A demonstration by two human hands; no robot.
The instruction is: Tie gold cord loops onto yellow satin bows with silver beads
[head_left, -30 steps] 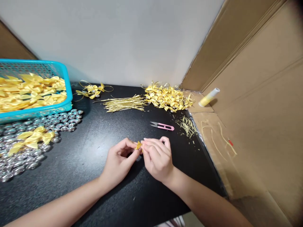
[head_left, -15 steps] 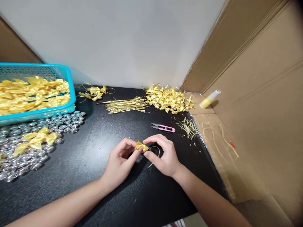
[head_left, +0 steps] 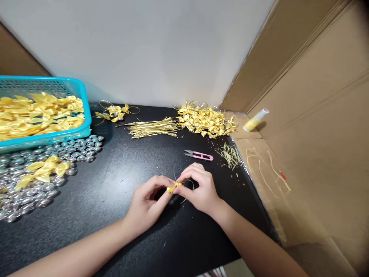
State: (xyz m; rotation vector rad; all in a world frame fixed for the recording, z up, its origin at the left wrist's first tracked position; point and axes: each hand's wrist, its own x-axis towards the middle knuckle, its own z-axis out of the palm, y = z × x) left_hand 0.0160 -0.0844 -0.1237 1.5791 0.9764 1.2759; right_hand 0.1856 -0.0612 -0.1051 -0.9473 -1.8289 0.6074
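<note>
Between my two hands is a small yellow ribbon bow [head_left: 171, 189], partly covered by fingertips. My left hand [head_left: 148, 200] pinches its left side with thumb and forefinger. On the other side, my right hand [head_left: 201, 189] is closed with thumb and fingers on the bow's right part. A thin pale strand [head_left: 174, 176] sticks up between the fingertips; whether it is cord or something else I cannot tell. A gold cord loop [head_left: 193, 184] curves out beside the right fingers. Beyond the hands lie pink-handled thread snips [head_left: 198, 155] on the black table [head_left: 115, 238].
At left stands a turquoise basket [head_left: 86, 111] of yellow bows, with many silver beads [head_left: 31, 192] before it. Farther back lie a bundle of gold cords [head_left: 154, 127] and a pile of finished-looking bows [head_left: 204, 121]. Cord scraps [head_left: 230, 156] and a tube [head_left: 255, 120] are at right.
The bow has been turned and flattened between my fingertips, and the right fingers have closed onto it. A thin strand now points up from it.
</note>
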